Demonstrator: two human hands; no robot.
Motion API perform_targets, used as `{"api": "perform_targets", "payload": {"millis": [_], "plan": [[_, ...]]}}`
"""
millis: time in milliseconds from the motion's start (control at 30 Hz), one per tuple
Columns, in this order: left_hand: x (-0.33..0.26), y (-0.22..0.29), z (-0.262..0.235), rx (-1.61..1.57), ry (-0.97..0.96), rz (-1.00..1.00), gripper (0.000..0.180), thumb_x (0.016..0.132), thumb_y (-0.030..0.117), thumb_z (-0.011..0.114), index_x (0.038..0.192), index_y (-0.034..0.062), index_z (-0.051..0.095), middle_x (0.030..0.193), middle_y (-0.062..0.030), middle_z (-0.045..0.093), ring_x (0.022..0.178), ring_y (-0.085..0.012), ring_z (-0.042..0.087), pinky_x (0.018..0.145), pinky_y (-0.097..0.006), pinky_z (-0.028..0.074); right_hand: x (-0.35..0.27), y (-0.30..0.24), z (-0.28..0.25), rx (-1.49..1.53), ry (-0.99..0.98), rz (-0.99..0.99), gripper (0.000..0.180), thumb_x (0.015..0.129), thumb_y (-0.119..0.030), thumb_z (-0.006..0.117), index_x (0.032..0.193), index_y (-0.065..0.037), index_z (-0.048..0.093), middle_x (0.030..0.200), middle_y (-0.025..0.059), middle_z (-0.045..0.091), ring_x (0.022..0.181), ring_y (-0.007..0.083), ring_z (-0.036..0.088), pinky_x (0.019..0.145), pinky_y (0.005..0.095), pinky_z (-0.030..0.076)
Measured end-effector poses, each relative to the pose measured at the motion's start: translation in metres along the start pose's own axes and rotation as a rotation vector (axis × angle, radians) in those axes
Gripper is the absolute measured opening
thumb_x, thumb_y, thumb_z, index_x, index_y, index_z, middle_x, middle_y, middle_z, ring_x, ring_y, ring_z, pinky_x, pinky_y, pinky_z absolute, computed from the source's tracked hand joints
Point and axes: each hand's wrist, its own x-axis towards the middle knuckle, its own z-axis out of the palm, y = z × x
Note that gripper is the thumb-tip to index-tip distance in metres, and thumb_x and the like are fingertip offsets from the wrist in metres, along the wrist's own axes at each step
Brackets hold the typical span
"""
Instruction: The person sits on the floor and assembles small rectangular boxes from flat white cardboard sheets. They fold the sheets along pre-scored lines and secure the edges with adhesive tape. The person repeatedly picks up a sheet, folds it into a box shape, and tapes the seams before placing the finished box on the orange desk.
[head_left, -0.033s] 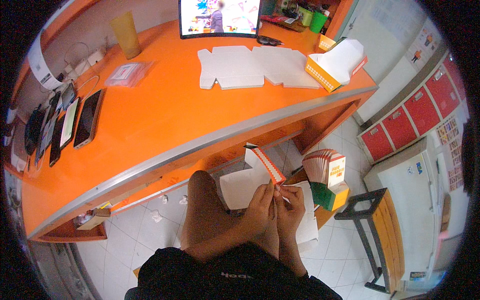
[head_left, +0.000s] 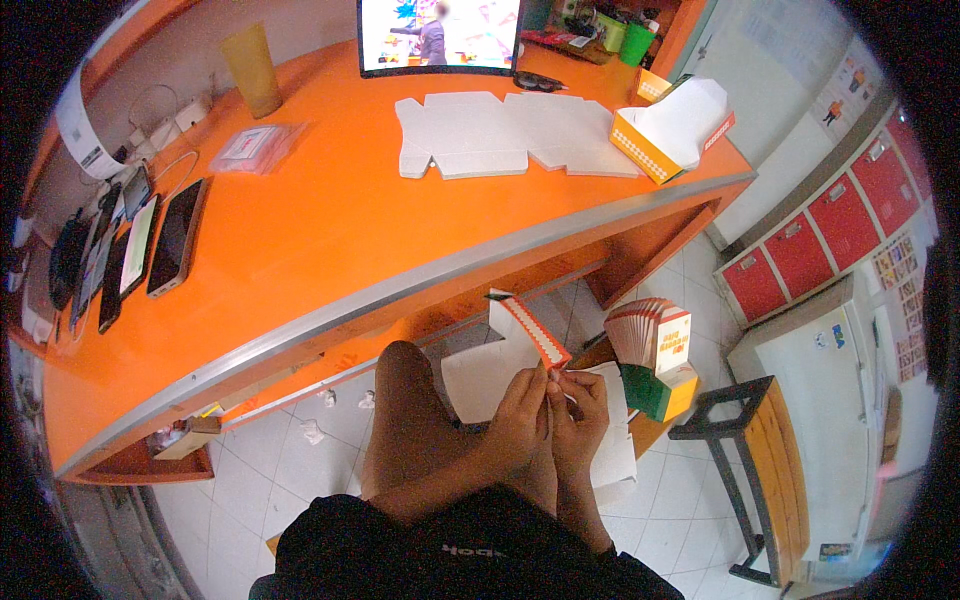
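Note:
Over my lap I hold a partly folded cardboard box, white inside with a red patterned edge wall. My left hand pinches the near corner of that wall, fingers closed. Right against it, my right hand grips the same corner between thumb and fingers. The fingertips hide the exact fold. White panels of the box spread out on both sides of my hands. To the right, a stack of nested folded boxes, red-striped, white, green and yellow, rests on a wooden bench.
On the orange desk lie flat grey cardboard blanks, an open orange-and-white box, a plastic packet and several phones. A monitor stands behind. A wooden stool is at right; crumpled paper lies on the floor.

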Motion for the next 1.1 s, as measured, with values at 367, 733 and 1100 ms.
{"api": "perform_targets", "payload": {"millis": [367,733,1100], "plan": [[0.006,0.021,-0.009,-0.330,-0.063,-0.185,0.038,0.091,0.009,0.047,0.125,-0.0056,0.039,0.109,-0.0206,0.054,0.102,-0.0282,0.056,0.088,-0.034,0.044,0.005,0.017,-0.005,0.039,0.035,-0.104,0.018,0.075,0.000,0.068,0.090,-0.004,0.059,0.100,0.0076,0.054,0.096,0.0177,0.055,0.070,0.0257,0.050],[0.032,0.003,-0.020,0.064,0.230,-0.020,0.017,0.082,0.017,0.063,0.096,0.0094,0.058,0.095,-0.0079,0.058,0.104,-0.0257,0.051,0.101,-0.049,0.022,0.004,0.015,-0.014,-0.118,-0.162,0.124,0.010,0.080,-0.006,0.064,0.085,0.003,0.063,0.075,0.0106,0.066,0.067,0.0164,0.065,0.075,0.0289,0.050],[0.060,-0.005,-0.068,0.089,0.026,-0.092,0.014,0.085,0.019,0.061,0.098,0.0130,0.062,0.098,-0.0059,0.066,0.104,-0.0180,0.058,0.107,-0.048,0.017,0.024,0.023,-0.068,-0.152,-0.563,0.074,0.009,0.084,-0.007,0.059,0.089,-0.001,0.064,0.081,0.0120,0.067,0.069,0.0177,0.064,0.098,0.0375,0.038]]}}
